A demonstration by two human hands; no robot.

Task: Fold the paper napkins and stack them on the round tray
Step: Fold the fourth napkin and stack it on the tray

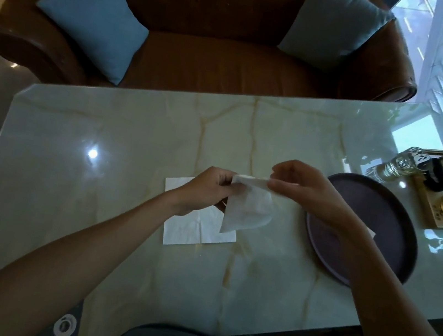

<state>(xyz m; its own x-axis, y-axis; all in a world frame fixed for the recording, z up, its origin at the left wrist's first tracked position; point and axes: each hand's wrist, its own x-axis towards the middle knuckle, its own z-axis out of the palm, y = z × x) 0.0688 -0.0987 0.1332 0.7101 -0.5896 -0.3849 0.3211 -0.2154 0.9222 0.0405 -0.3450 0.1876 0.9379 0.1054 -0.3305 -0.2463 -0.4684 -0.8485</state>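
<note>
At frame centre a half-folded napkin (249, 207) is pinched between the left hand (208, 190) and right hand (302, 190). Another napkin (193, 230) lies unfolded on the bench (97, 177); nothing is seen stacked on the round tray (380, 222) at right.

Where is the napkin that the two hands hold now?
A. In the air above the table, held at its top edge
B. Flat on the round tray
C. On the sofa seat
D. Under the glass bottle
A: the left hand and right hand pinch the top edge of the napkin, which hangs above the table, left of the tray.
</note>
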